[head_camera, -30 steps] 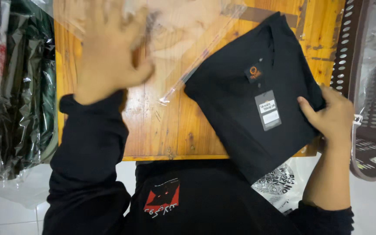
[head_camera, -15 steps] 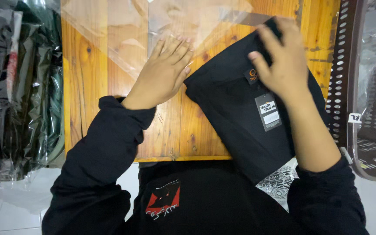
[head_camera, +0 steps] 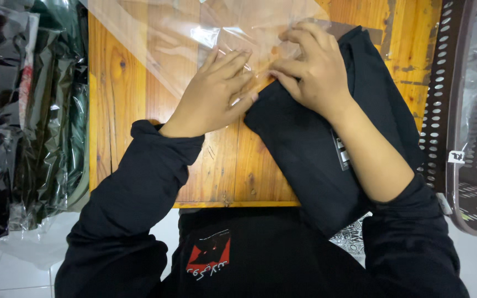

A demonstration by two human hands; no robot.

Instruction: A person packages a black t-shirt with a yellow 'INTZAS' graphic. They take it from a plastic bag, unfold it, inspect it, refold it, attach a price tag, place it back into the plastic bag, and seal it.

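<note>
A folded black garment (head_camera: 310, 160) is laid slantwise on the wooden table (head_camera: 122, 110), its lower corner hanging past the near edge. A small rectangular hang tag (head_camera: 342, 156), dark with a pale panel, is seen on the garment just beside the right forearm, partly covered by it. The upper end of the garment is met by the mouth of a clear plastic bag (head_camera: 183, 33), which is spread flat over the far part of the table. The bag's edge is pinched against the cloth by the right hand (head_camera: 316, 69), its fingers curled. The left hand (head_camera: 213, 94) is pressed flat on the plastic, fingers stretched out, gripping nothing. At the left, a stack of plastic-wrapped garments (head_camera: 34, 121), dark green and black, is stood beside the table. At the right, a dark perforated plastic basket (head_camera: 440, 99) is placed.
</note>
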